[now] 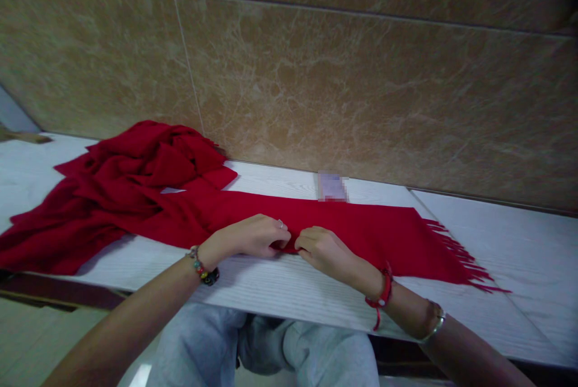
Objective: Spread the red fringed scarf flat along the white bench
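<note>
We have the red scarf (374, 230) along the white table (280, 284), bunched toward the table's left; our left hand (262, 235) and right hand (326, 250) pinch its edge, close together, at the table's front. We seem to be straightening that edge, which calls for light, even tension.

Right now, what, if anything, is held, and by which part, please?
The left hand and right hand appear to pinch the red scarf by its near edge.
</note>
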A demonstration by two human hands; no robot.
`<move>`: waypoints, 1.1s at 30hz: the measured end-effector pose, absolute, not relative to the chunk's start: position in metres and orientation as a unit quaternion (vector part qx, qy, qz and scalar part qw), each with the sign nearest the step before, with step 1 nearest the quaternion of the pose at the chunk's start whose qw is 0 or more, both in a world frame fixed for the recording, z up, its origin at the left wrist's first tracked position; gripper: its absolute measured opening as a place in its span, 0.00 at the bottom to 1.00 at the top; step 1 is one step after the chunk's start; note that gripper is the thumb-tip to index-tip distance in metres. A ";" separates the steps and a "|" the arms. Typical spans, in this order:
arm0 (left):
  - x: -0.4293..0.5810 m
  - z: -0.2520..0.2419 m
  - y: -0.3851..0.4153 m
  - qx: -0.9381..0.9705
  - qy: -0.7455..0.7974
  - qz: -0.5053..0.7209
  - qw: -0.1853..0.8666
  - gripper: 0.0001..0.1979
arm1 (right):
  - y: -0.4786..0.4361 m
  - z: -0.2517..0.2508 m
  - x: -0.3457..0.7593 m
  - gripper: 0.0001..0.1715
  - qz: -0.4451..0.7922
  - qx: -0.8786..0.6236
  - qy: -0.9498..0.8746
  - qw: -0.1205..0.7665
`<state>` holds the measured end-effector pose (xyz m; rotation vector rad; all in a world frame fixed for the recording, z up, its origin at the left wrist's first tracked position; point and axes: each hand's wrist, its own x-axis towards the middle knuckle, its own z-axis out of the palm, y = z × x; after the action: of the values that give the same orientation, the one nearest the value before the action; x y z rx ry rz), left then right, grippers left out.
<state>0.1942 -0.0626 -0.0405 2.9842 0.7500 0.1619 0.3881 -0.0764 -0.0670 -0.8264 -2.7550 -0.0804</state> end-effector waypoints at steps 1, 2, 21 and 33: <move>0.194 -0.041 -0.063 0.967 0.245 0.055 0.028 0.03 | -0.076 -0.069 0.388 0.08 -0.023 -0.288 -0.948 0.137; 0.194 -0.041 -0.062 0.967 0.246 0.056 0.026 0.03 | -0.075 -0.070 0.389 0.08 -0.018 -0.290 -0.946 0.143; 0.181 -0.036 -0.056 0.963 0.192 0.006 0.190 0.05 | -0.077 -0.062 0.395 0.12 -0.006 -0.169 -0.981 0.093; 0.164 -0.038 -0.047 0.896 0.436 -0.014 0.076 0.11 | -0.083 -0.055 0.394 0.13 -0.009 -0.157 -0.986 0.056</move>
<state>0.1640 -0.0469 -0.0379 2.6880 1.3086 -0.0419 0.3940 -0.0825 -0.0547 -0.4757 -2.9924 -0.0276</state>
